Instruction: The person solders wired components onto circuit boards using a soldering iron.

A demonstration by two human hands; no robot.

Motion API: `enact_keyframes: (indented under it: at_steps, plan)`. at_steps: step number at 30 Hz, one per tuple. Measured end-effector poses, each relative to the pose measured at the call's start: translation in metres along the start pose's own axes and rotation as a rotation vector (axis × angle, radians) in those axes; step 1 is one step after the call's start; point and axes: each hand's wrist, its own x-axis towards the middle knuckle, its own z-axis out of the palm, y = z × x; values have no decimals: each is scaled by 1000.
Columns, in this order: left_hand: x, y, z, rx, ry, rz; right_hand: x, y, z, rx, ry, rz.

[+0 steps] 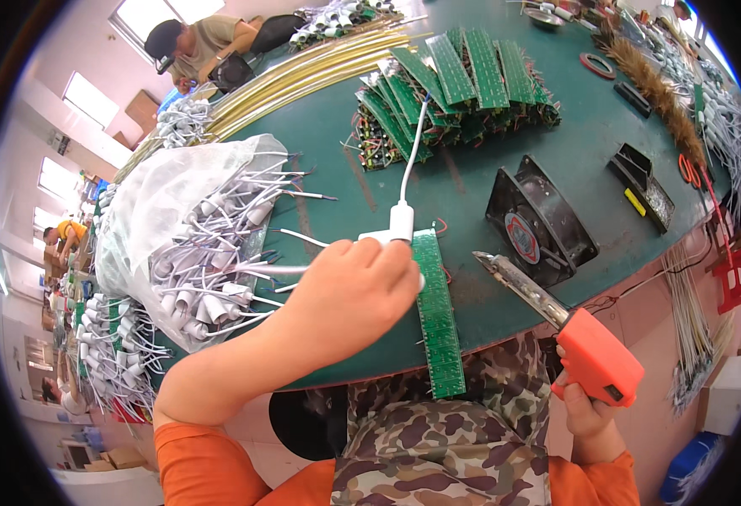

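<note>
My left hand [349, 287] is closed on a white wired plastic cap [402, 221], whose white cable points up and away toward the stacked boards. More white plastic and a wire stick out beside the fingers; the fingertips are partly hidden. Next to that hand, a long narrow green circuit board [440, 333] runs over the table's near edge, with a thin red wire at its far end. My right hand [588, 409] grips an orange soldering gun [602, 358] by its handle. The gun's metal tip points up and left, apart from the board.
A heap of green circuit boards [480, 76] lies at the far middle. On the left, a translucent bag [134, 211] spills white wired caps [210, 308]. A black fan [526, 228] and a black holder [644, 190] stand on the right. A co-worker [198, 51] sits at the far left.
</note>
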Motion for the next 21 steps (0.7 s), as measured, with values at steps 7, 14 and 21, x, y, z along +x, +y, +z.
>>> enact_keyframes:
  at_steps: [7, 14, 21]
  plan:
    - [19, -15, 39, -27, 208, 220, -13, 1, 0, 222, 29, -56]
    - [-12, -44, 49, -251, 293, 50, -17, 19, -11, 162, 98, -27]
    - [-80, -164, 74, 42, 95, -656, -18, 37, -9, 146, 147, 10]
